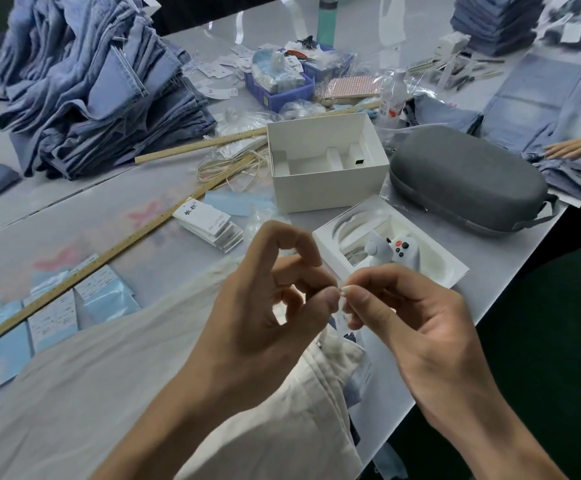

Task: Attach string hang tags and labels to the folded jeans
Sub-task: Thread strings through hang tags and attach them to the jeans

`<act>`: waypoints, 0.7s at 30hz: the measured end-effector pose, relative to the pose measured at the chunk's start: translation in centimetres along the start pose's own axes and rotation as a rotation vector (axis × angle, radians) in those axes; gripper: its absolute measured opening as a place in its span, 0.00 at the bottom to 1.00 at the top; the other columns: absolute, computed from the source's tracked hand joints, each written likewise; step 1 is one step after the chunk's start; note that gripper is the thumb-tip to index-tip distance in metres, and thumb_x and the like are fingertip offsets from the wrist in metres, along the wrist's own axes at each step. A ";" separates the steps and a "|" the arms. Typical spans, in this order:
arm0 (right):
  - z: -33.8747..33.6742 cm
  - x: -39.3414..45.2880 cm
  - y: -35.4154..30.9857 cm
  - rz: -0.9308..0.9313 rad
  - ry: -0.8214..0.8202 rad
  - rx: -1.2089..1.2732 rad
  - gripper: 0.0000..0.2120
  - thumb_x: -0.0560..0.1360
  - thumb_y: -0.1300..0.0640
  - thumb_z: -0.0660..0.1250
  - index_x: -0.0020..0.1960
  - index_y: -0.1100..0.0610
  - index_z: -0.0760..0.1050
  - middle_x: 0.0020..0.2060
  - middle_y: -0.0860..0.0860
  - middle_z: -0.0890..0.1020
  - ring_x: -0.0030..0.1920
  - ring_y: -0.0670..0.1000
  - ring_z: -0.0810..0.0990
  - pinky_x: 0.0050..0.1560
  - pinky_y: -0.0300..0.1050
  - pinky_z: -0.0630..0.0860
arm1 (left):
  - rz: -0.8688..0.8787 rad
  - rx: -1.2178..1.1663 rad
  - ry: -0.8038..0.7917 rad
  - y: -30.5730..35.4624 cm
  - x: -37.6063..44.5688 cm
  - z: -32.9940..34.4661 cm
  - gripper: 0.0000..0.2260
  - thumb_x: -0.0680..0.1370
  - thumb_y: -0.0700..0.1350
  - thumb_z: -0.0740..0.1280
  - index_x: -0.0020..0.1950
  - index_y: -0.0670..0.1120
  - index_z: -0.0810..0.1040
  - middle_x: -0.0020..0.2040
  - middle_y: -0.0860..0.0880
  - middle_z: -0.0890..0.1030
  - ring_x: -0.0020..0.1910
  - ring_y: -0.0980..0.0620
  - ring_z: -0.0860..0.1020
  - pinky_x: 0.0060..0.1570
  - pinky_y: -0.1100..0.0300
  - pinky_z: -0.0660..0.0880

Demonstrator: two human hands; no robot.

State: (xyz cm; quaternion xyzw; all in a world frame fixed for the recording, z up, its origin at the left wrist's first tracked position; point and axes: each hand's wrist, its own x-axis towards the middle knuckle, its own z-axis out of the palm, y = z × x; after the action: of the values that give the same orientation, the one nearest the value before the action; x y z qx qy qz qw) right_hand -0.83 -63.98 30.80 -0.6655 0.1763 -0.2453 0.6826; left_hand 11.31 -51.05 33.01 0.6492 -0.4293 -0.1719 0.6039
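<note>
Cream folded jeans (115, 386) lie on the worktop (115, 216) at the near edge, under both hands; the lower part is cut off by the frame. Left hand (264, 306) and right hand (406, 313) meet fingertip to fingertip above the waistband, each pinching a tiny pale piece (343, 291); too small to tell what it is. Remaining left fingers curl loosely. A label under the hands is mostly hidden.

Stack of white hang tags (209, 225) just beyond the hands. Loose strings (230, 168) farther back. Long yellow ruler (109, 258) runs diagonally across pale blue packets (53, 317). Open white box (327, 168), grey case (465, 181), pile of blue jeans (98, 88) far left. Another person's hand (576, 148) enters at the right edge, cut off.
</note>
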 end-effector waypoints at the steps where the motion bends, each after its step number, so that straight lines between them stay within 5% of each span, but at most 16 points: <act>1: 0.0 0.0 0.0 -0.006 -0.007 -0.009 0.05 0.74 0.52 0.73 0.49 0.51 0.84 0.40 0.56 0.84 0.38 0.49 0.81 0.40 0.44 0.80 | 0.002 -0.002 0.003 0.0 0.0 0.0 0.14 0.78 0.38 0.70 0.54 0.51 0.67 0.44 0.47 0.85 0.39 0.42 0.81 0.37 0.42 0.74; 21: 0.3 0.0 0.7 -0.025 0.011 0.018 0.08 0.72 0.50 0.73 0.48 0.52 0.84 0.40 0.55 0.84 0.40 0.50 0.82 0.44 0.42 0.81 | 0.029 0.100 0.016 -0.4 0.0 0.4 0.14 0.78 0.39 0.70 0.51 0.52 0.66 0.42 0.50 0.84 0.36 0.44 0.80 0.35 0.48 0.75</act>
State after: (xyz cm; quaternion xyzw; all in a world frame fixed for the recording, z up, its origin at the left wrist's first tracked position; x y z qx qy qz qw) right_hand -0.59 -63.77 30.14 -0.6600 0.1694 -0.2589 0.6846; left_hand 11.11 -51.36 32.59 0.6738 -0.4417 -0.1362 0.5766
